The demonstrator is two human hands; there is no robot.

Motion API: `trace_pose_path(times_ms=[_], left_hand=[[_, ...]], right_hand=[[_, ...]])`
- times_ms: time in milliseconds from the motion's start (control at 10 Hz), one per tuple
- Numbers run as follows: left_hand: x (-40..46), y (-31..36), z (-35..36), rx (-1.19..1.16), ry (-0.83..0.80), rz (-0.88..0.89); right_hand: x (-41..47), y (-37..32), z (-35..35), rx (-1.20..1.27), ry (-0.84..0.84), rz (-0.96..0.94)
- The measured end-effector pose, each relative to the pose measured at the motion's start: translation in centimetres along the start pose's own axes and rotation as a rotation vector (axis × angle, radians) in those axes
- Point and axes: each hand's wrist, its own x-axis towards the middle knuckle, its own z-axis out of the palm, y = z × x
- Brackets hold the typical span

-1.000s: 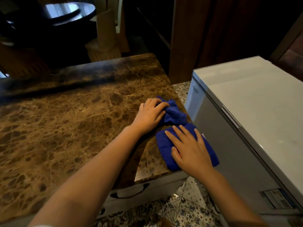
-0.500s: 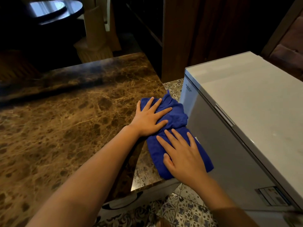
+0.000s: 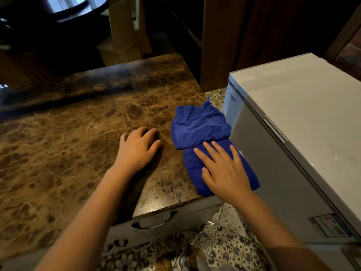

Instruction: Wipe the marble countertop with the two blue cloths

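Note:
The brown marble countertop [image 3: 74, 145] fills the left and centre. Two blue cloths lie side by side at its right edge. The far blue cloth [image 3: 199, 126] is spread out and rumpled, with no hand on it. The near blue cloth [image 3: 191, 165] is folded and hangs slightly over the counter's right edge. My right hand [image 3: 224, 171] lies flat on the near cloth, fingers spread and pressing it down. My left hand [image 3: 138, 147] rests on bare marble just left of the far cloth, fingers loosely curled, holding nothing.
A white chest freezer [image 3: 293, 114] stands close against the counter's right side. Below the front edge is a white drawer with a handle [image 3: 154, 223], above a patterned tile floor [image 3: 224, 249]. Dark wooden furniture and a round table [image 3: 78, 8] sit behind the counter.
My left hand has lifted off the far cloth and moved left onto bare marble, leaving that cloth spread out. My right hand stays on the near cloth.

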Motion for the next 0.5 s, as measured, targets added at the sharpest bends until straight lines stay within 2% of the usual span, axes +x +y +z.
trace_pose_path(times_ms=[200,500], left_hand=[[-5.7,-2.8,-1.3,-0.047,0.016,-0.084],[-12.9,-5.0,-1.9,-0.123,0.083,-0.096]], right_hand=[[0.2,0.0,-0.2,-0.019,-0.018,-0.005],[0.6,-1.1,-2.0,-0.067,-0.192,0.057]])
